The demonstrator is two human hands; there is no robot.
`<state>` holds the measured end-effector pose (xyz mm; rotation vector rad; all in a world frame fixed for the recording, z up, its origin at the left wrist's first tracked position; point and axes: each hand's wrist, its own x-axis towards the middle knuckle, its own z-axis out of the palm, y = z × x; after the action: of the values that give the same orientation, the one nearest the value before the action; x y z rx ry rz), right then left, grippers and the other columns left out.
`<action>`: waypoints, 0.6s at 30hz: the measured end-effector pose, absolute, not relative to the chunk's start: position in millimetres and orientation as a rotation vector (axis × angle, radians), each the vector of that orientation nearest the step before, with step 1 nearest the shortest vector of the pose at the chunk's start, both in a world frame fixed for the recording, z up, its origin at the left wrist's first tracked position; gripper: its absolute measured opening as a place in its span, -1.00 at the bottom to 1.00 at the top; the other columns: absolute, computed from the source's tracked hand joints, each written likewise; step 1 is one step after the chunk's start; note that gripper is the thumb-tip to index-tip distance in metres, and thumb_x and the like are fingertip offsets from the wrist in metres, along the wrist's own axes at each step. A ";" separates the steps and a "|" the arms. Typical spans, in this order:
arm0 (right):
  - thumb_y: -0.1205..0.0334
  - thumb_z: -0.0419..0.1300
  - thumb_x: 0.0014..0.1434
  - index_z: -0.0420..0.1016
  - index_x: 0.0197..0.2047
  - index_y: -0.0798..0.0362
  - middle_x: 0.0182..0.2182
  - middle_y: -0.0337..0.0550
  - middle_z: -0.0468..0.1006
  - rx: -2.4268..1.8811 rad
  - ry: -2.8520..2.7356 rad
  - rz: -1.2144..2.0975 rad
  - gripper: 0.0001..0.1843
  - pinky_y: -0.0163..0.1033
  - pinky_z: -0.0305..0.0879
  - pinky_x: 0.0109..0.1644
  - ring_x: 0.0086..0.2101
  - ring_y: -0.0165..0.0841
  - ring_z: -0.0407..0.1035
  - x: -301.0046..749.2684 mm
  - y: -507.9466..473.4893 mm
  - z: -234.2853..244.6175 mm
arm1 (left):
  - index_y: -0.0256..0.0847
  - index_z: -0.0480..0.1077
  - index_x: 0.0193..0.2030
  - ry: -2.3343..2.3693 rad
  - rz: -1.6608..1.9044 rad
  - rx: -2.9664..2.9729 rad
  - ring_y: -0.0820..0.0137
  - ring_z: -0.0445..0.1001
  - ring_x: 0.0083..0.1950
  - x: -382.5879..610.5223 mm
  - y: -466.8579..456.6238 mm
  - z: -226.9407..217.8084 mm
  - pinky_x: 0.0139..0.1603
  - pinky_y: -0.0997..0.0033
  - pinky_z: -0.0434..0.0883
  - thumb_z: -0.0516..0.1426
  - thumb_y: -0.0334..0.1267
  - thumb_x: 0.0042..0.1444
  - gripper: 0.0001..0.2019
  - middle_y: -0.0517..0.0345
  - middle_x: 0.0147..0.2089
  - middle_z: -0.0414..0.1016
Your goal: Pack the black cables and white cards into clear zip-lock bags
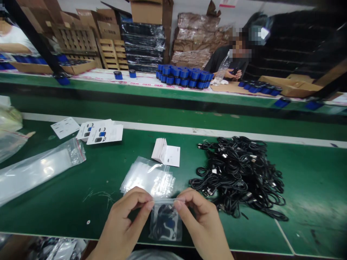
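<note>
A small clear zip bag (166,225) hangs between my hands at the near edge of the green table, with a coiled black cable and a paper visible inside. My left hand (127,213) pinches its top left corner between thumb and forefinger. At the top right corner, my right hand (199,216) pinches the same zip strip. Just beyond lies a stack of clear plastic bags (148,177). Behind that stands a fanned stack of folded white leaflets (165,153). To the right spreads a large heap of black USB cables (241,177).
On the left lie printed cards (104,133) and a long plastic bag (40,171). Across a raised ledge, blue-and-black cylinders (184,76) stand in a cluster. A person (233,61) sits behind it, another at far left. Below the table edge is a box of plastic-wrapped items (58,249).
</note>
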<state>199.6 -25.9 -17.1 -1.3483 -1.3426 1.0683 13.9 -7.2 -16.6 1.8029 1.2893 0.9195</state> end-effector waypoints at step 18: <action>0.17 0.09 0.20 0.32 -0.47 0.05 -0.54 -0.28 0.29 -1.385 -1.348 1.021 -0.77 -0.33 0.16 -0.41 -0.49 -0.39 0.23 190.3 -26.4 -23.5 | -0.18 0.35 -0.47 1.215 0.778 1.208 0.48 0.18 -0.46 29.9 -7.8 -15.5 -0.45 0.57 0.19 0.09 -0.05 0.14 -0.72 0.32 -0.52 0.19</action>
<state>190.3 -26.4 -23.5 -1.3847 -1.3481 1.0206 29.9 -7.8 -15.5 1.2079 1.2155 0.7779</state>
